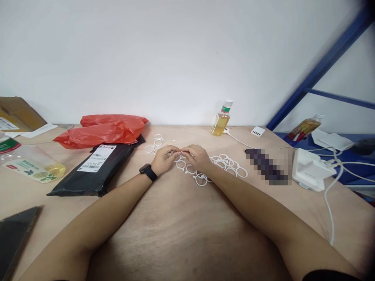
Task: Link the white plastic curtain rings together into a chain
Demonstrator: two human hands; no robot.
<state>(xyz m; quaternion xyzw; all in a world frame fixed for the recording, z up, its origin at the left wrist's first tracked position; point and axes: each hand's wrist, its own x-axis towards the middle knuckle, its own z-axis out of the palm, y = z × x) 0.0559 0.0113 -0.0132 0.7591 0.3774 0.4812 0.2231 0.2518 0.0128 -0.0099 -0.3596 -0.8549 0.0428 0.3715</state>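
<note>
Nearest, a dark flat device [17, 238] lies at the left of the table [164, 226]. Farther in, white rings [225, 162] lie beneath and beside the right hand [198, 158]. It and the left hand [163, 159] pinch a small white piece [177, 157] (mostly hidden by fingers), their tips nearly meeting. Beyond the left hand lie more rings; behind, a bottle [221, 123] stands near the wall [175, 70].

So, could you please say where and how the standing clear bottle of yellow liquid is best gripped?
Probably grip the bottle around its body, below the narrower neck, from the front left: it stands near the white wall, and a white cable lies beside its base at right.
</note>
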